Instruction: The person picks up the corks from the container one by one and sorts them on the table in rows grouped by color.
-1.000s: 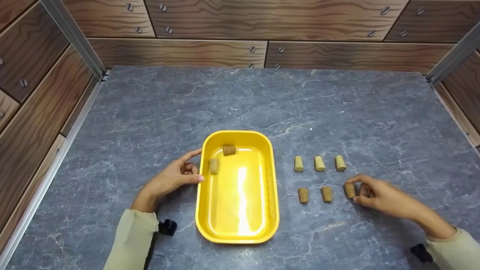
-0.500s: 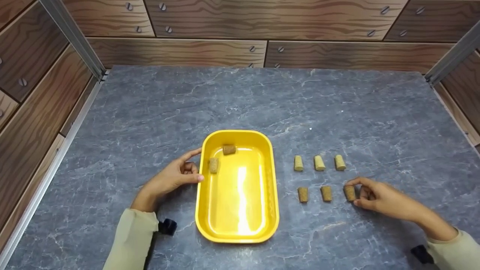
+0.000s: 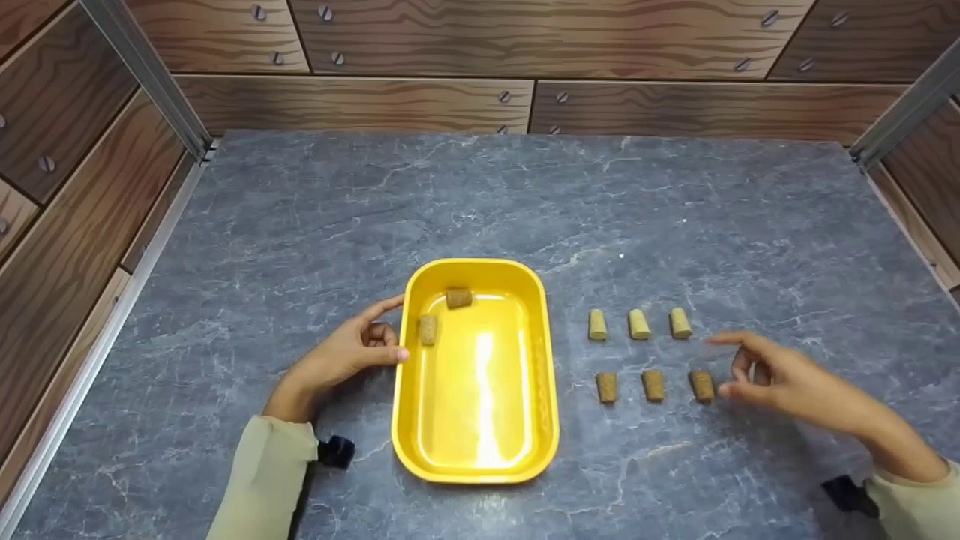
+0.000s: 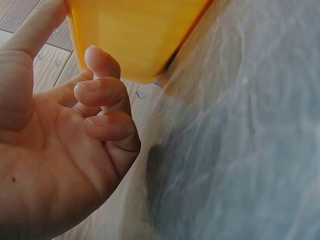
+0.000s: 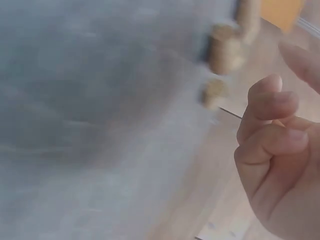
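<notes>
My left hand (image 3: 341, 352) is at the left side of a yellow tray (image 3: 400, 420); its thumb and straight index finger touch the rim while the other fingers bend inward. In the left wrist view the thumb reaches the tray (image 4: 135, 35). My right hand (image 3: 787, 382) holds nothing, with index finger extended and thumb tip beside the rightmost brown cork (image 3: 702, 385). Two more brown corks, one in the middle (image 3: 653, 385) and one at the left (image 3: 606, 388), stand in that row. Behind them is a row of three paler corks (image 3: 638, 324).
Inside the tray lie a dark brown cork (image 3: 459, 298) near the far wall and a lighter cork (image 3: 427, 329) by the left wall. Wood-patterned panels (image 3: 420, 37) and metal posts border the grey marbled table (image 3: 375, 202).
My right hand has let go of the rightmost brown cork and moved slightly right and away, index finger lifting off. The left hand and tray stay put.
</notes>
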Demonstrator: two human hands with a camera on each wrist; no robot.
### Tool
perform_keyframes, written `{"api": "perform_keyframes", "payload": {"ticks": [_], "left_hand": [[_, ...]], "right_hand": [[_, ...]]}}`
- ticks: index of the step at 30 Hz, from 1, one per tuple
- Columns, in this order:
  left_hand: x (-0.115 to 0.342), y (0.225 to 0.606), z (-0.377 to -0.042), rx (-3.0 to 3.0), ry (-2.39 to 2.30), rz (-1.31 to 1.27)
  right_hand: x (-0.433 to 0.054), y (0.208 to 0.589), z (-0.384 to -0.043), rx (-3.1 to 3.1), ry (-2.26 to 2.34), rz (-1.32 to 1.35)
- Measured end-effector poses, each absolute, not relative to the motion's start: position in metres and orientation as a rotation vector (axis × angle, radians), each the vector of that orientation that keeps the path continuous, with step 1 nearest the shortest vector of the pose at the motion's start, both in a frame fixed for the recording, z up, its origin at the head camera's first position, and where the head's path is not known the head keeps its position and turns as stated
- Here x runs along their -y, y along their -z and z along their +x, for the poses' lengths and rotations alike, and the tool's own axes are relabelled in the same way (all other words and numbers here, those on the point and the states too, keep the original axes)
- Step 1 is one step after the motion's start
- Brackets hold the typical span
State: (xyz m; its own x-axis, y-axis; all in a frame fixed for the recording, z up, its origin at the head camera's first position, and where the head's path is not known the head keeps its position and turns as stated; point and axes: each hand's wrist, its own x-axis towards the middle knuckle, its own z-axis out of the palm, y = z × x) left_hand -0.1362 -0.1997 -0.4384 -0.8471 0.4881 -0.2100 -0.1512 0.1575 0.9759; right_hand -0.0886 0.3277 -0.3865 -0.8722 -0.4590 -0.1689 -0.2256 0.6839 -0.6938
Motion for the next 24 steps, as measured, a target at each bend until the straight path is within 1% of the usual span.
{"api": "perform_keyframes", "payload": {"ticks": [5, 12, 17, 24], "left_hand": [[0.200, 0.439, -0.137, -1.957, -1.732, 0.312], [0.200, 0.440, -0.138, -1.977, -1.709, 0.307], [0.199, 0.439, -0.139, -1.979, -1.701, 0.301], [0.200, 0.439, -0.138, -1.969, -1.701, 0.325]], "right_hand": [[-0.317, 0.361, -0.091, -2.702, 1.116, -0.586], [-0.290, 0.335, -0.105, -2.685, 1.338, -0.782], [-0.267, 0.325, -0.112, -2.647, 1.358, -0.821], [-0.239, 0.320, -0.122, -2.573, 1.382, -0.852]]}}
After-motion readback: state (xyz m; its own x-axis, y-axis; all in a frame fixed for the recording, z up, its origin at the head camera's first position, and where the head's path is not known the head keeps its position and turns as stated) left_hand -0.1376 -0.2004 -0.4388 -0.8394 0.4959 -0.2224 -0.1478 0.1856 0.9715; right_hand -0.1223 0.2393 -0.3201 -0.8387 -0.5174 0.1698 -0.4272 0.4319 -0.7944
